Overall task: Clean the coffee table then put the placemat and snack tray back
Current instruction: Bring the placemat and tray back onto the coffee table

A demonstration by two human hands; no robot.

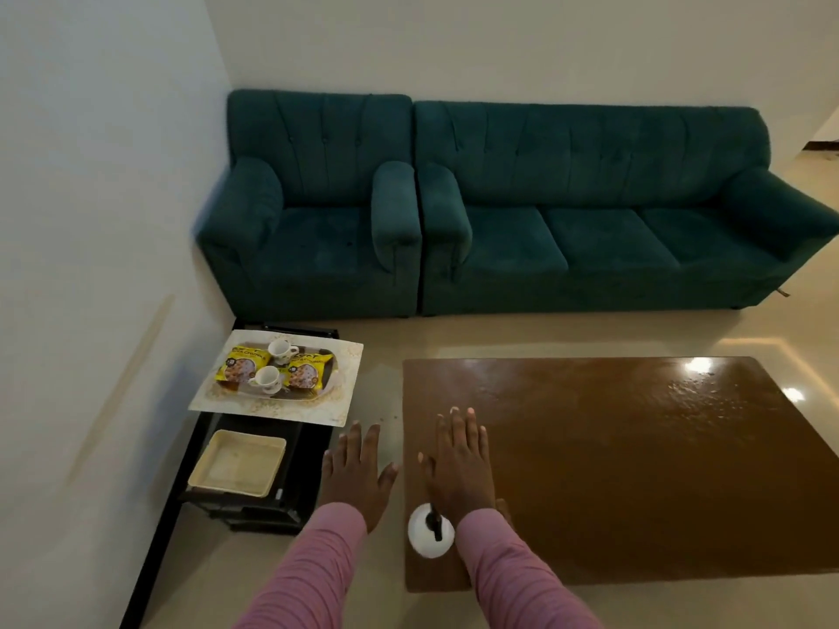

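So, both hands are flat, fingers straight and spread, gripping nothing. The right hand (458, 465) is over the near-left corner of the worktop (635, 469); can't tell if the palm actually touches the surface. The left hand (358, 474) is just off the worktop's left edge, above the floor (386, 342). Both arms are in ribbed pink sleeves (308, 574).

Right at that near-left corner of the worktop, between the two wrists, stands a round white spray bottle (430, 533) with a black nozzle, tucked close against the right sleeve.

The worktop itself is a glossy brown rectangle, with droplets beading toward its far-right corner where the light glares off it.

Left of the worktop, and apart from it, sits a black cart (254, 515). The placemat (336, 404), a pale patterned rectangle, lies on the cart's top. The snack tray (297, 394) sits on the placemat with two yellow snack packs (236, 370) and two white cups (265, 379) in it. One level down in the cart is a cream square tray (238, 463).

Beyond the worktop's far edge, a teal button-tufted armchair (318, 211) and a matching three-seat sofa (590, 220) stand side by side against the white wall. The floor is shiny cream tile.
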